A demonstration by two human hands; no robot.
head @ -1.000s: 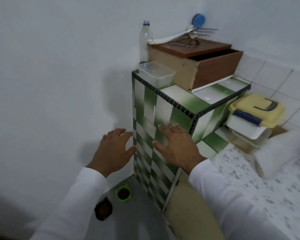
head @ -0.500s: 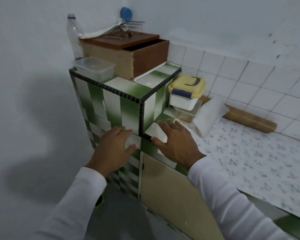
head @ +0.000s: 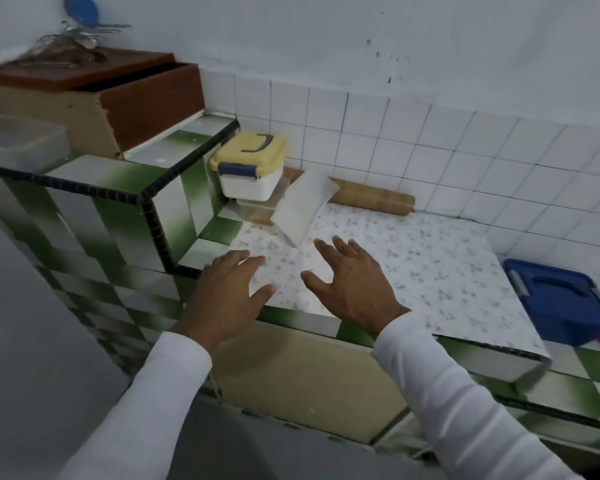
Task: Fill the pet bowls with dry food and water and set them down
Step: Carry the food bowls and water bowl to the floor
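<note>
White square tiles line the wall behind a low green-and-white tiled counter (head: 302,322), and we look down on it past our own two arms in white sleeves.

No pet bowls appear anywhere in our view, so we cannot say where they are.

Our left hand (head: 227,297) hovers over the counter's front edge, palm down, fingers straight and slightly spread, holding nothing. Our right hand (head: 352,284) hangs beside it, a little further in over a speckled white mat (head: 430,261) that covers the counter top; its fingers are spread and gently curved, and it too holds nothing. The two hands are near each other but apart.

Just beyond our fingers, a white pouch (head: 305,206) leans tilted near the back of the mat. To its left, a white tub with a yellow lid (head: 248,164) and blue clasp sits stacked on a clear container (head: 257,207). Behind the pouch, a brown roll (head: 371,197) lies along the foot of the wall.

On our left, a taller tiled block (head: 94,188) rises above the counter. On it stand a brown wooden box (head: 118,98) and a clear plastic tub (head: 21,140); metal utensils (head: 66,43) rest on the box, blurred.

At the far right, a blue plastic case (head: 561,299) with a handle sits on the counter beside the mat.
</note>
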